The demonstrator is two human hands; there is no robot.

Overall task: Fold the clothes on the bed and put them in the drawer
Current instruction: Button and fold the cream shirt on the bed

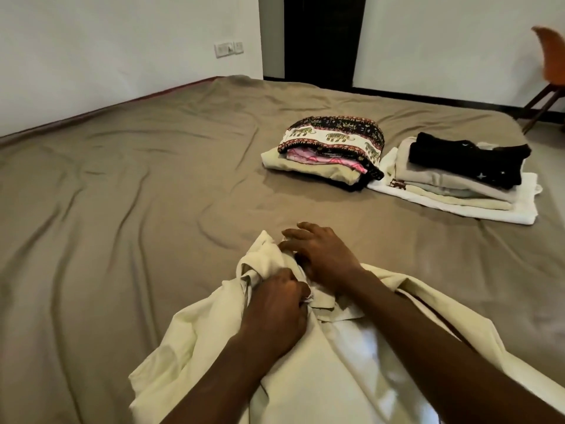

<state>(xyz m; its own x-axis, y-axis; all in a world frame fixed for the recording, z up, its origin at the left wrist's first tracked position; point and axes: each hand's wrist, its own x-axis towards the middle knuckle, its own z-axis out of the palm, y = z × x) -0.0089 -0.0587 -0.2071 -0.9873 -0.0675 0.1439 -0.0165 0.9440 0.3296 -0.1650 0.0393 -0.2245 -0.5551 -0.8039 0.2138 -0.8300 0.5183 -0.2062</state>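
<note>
Fingers of the left hand [275, 307] are clamping a bunch of the cream shirt [351, 362], which is lying crumpled on the bed [122, 179]; the right hand [321, 255] is resting on it, fingers apart; an elephant-print stack [331, 139] and a black-topped stack [464, 162] are sitting beyond

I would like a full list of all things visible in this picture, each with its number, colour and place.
bed sheet: one, grey-brown, covers the bed
cream shirt: one, pale cream, unfolded, near edge of bed
elephant-print pile: one, black-and-white print over pink and cream garments, middle of bed
black-topped pile: one, black garment over beige and white ones, right of the print pile
chair: one, orange, dark legs, far right
switch plates: two, white, left wall
doorway: one, dark, behind bed
left hand: one, grips the shirt near its collar
right hand: one, rests on the bunched shirt
</note>
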